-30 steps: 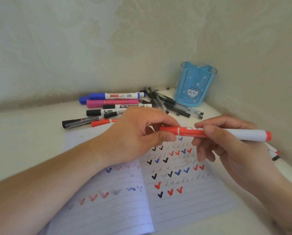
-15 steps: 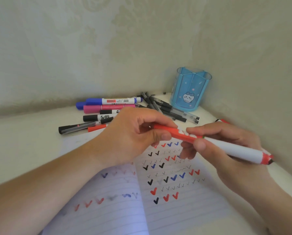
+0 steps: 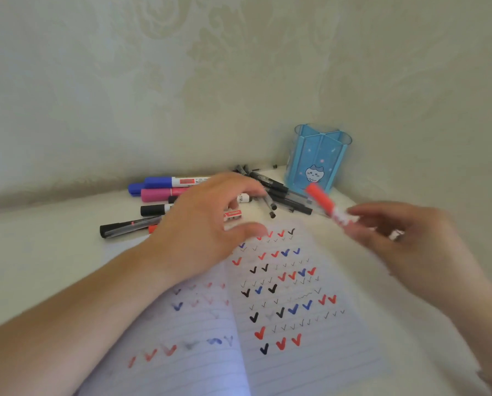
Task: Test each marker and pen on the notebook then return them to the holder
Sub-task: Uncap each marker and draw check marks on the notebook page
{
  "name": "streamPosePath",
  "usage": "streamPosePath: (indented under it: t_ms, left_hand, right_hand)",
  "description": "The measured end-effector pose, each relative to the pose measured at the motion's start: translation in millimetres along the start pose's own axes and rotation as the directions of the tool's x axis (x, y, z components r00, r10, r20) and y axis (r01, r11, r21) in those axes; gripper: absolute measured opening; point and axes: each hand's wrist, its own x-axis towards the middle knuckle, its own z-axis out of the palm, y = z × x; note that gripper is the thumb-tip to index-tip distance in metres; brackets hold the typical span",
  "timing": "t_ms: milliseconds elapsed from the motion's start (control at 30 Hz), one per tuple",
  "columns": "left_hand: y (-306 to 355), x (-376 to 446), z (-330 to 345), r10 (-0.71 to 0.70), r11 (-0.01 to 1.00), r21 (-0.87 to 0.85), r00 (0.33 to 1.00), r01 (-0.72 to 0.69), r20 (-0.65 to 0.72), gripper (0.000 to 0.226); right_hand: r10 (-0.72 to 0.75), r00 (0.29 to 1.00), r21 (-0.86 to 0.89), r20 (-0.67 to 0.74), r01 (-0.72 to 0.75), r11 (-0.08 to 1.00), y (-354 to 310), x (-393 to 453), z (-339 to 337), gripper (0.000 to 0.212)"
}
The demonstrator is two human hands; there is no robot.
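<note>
Left hand [image 3: 207, 224] now off the red marker [image 3: 326, 205], fingers spread; right hand [image 3: 404, 241] pinching it, cap tilted upward.

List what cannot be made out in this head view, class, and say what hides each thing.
- Red marker: motion blur hides its rear; the right hand covers it.
- Markers behind the left hand: middles covered.
- Marker label print: too small.
- Holder compartments: contents unclear through tinted walls.

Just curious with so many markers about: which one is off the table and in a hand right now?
The red-capped white marker, pinched in the right hand and pointing toward the blue holder. The blue, pink and black ones lie flat on the table.
</note>
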Motion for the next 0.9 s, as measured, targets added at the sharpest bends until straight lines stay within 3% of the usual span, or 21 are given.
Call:
streamPosePath:
  t_ms: [100,200,400,600,767,900]
  left_hand:
    - [-20,5,-10,-0.143,0.944,0.288,0.986,0.161,-0.083,0.028]
    - [-26,5,-16,-0.258,0.831,0.504,0.966,0.233,-0.022,0.022]
    - [-30,6,-14,-0.266,0.812,0.544,0.964,0.213,0.02,0.02]
    - [-31,4,-9,-0.192,0.81,0.577,0.977,0.107,0.089,0.017]
    - [-18,6,-10,0.135,0.853,0.509,0.991,-0.114,-0.005,0.015]
    - [14,5,-12,0.445,0.849,0.293,0.894,-0.439,0.051,0.014]
  right_hand:
    - [0.182,0.982,-0.329,-0.055,-0.19,0.925,24,14,-18,0.009]
    - [0.334,0.942,-0.495,-0.011,-0.296,0.817,39,17,-16,0.014]
    - [0.35,0.935,-0.637,-0.063,-0.308,0.707,49,19,-12,0.024]
    - [0.228,0.97,-0.481,-0.085,-0.24,0.843,33,13,-5,0.022]
    - [0.005,0.985,-0.279,-0.174,-0.054,0.959,19,1,10,0.02]
    - [-0.199,0.98,0.034,-0.022,0.2,0.979,-8,-17,25,0.042]
